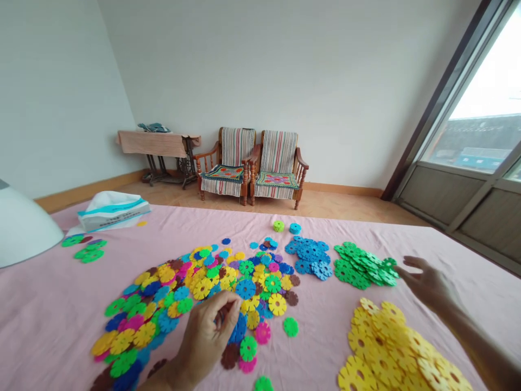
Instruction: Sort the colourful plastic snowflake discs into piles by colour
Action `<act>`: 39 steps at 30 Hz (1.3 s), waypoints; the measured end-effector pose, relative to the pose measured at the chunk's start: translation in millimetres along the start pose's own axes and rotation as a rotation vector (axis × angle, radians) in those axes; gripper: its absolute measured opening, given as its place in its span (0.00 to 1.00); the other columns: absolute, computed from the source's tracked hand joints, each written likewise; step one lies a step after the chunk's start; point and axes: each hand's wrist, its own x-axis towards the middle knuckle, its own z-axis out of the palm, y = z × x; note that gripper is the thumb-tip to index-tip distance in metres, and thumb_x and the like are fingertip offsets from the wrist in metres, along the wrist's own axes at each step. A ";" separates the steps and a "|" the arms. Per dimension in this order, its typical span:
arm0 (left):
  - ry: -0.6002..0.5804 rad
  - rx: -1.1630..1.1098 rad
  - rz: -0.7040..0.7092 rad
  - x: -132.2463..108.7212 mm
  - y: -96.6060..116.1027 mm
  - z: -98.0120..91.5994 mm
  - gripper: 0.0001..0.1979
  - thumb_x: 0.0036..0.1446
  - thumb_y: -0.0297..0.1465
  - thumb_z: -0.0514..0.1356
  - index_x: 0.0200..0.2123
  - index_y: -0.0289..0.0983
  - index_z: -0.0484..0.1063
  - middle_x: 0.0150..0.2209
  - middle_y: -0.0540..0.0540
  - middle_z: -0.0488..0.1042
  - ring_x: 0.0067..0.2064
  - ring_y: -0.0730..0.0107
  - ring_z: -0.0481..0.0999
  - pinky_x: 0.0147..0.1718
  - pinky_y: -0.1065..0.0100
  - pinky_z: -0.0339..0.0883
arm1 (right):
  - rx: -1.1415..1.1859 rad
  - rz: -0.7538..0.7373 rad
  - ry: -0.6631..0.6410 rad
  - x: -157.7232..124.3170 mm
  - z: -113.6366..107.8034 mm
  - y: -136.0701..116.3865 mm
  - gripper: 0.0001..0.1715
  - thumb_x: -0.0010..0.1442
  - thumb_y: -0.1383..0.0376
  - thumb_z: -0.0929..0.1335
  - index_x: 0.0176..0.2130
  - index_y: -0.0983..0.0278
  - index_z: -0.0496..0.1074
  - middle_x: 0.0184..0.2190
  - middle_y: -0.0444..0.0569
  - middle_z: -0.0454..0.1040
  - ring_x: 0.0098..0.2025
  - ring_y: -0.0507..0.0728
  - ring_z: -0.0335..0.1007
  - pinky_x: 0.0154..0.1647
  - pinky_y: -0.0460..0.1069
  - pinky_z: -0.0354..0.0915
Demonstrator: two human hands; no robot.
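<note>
L hand [205, 339] curled over mixed plastic discs [171, 309], grip narrow, can't tell if holding; R hand [427, 285] grip wide, just beside green discs [360, 269], yellow discs [391, 347] below.

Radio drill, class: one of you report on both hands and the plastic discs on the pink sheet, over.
Left hand curled at mixed disc heap, grip unclear. Right hand open, fingertips beside green disc pile. Yellow disc pile just below it.
</note>
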 end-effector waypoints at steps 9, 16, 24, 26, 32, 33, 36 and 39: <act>-0.083 0.309 0.083 0.4 -17.1 5.6 0.20 0.59 0.33 0.57 0.56 0.44 0.67 0.54 0.43 0.71 0.56 0.55 0.68 0.53 0.52 0.64 | 0.347 -0.341 -0.579 -108.7 34.0 -128.4 0.14 0.60 0.56 0.63 0.33 0.61 0.72 0.29 0.47 0.76 0.30 0.56 0.73 0.32 0.48 0.67; -0.160 0.352 0.093 3.3 -19.4 8.6 0.19 0.60 0.33 0.57 0.55 0.46 0.68 0.53 0.46 0.73 0.54 0.55 0.70 0.52 0.48 0.65 | 0.300 -0.565 -0.598 -153.9 49.4 -152.8 0.15 0.65 0.61 0.59 0.32 0.62 0.70 0.28 0.46 0.72 0.28 0.52 0.69 0.29 0.46 0.63; -0.014 0.192 0.079 7.7 -20.1 8.4 0.12 0.61 0.31 0.55 0.45 0.44 0.75 0.41 0.48 0.79 0.45 0.63 0.77 0.45 0.61 0.71 | 0.248 -0.690 -0.589 -167.4 46.5 -145.5 0.14 0.68 0.65 0.57 0.36 0.61 0.68 0.33 0.47 0.72 0.35 0.53 0.70 0.36 0.46 0.64; 0.020 0.172 0.048 8.0 -18.5 8.0 0.11 0.61 0.31 0.55 0.43 0.43 0.76 0.40 0.47 0.80 0.43 0.64 0.77 0.43 0.63 0.72 | 0.228 -0.741 -0.582 -168.0 46.3 -147.0 0.15 0.68 0.66 0.56 0.34 0.61 0.68 0.32 0.48 0.71 0.34 0.54 0.69 0.35 0.47 0.64; 0.144 0.177 -0.061 8.7 -21.1 6.7 0.11 0.60 0.36 0.55 0.39 0.38 0.75 0.37 0.45 0.79 0.40 0.63 0.79 0.40 0.65 0.73 | 0.197 -0.821 -0.550 -166.9 49.1 -148.3 0.15 0.67 0.68 0.56 0.31 0.61 0.66 0.30 0.48 0.69 0.33 0.55 0.67 0.33 0.48 0.64; 0.172 0.180 -0.075 9.1 -22.6 5.6 0.12 0.60 0.37 0.55 0.39 0.37 0.74 0.38 0.44 0.79 0.40 0.62 0.79 0.41 0.64 0.73 | 0.192 -0.831 -0.547 -166.9 48.9 -148.2 0.15 0.67 0.68 0.57 0.31 0.61 0.66 0.30 0.48 0.69 0.33 0.55 0.67 0.33 0.48 0.64; 0.229 0.173 -0.139 13.8 -24.9 2.4 0.15 0.60 0.40 0.55 0.42 0.36 0.73 0.40 0.42 0.79 0.43 0.59 0.78 0.44 0.62 0.71 | 0.183 -0.865 -0.536 -168.2 47.3 -148.9 0.15 0.67 0.69 0.57 0.32 0.62 0.66 0.30 0.48 0.69 0.34 0.55 0.66 0.33 0.48 0.64; 0.200 0.148 -0.201 27.3 -20.3 4.2 0.18 0.59 0.42 0.54 0.43 0.34 0.72 0.40 0.41 0.78 0.43 0.58 0.77 0.43 0.61 0.70 | 0.173 -0.886 -0.514 -170.7 45.8 -150.8 0.15 0.66 0.71 0.57 0.31 0.62 0.66 0.30 0.49 0.69 0.33 0.55 0.66 0.33 0.48 0.63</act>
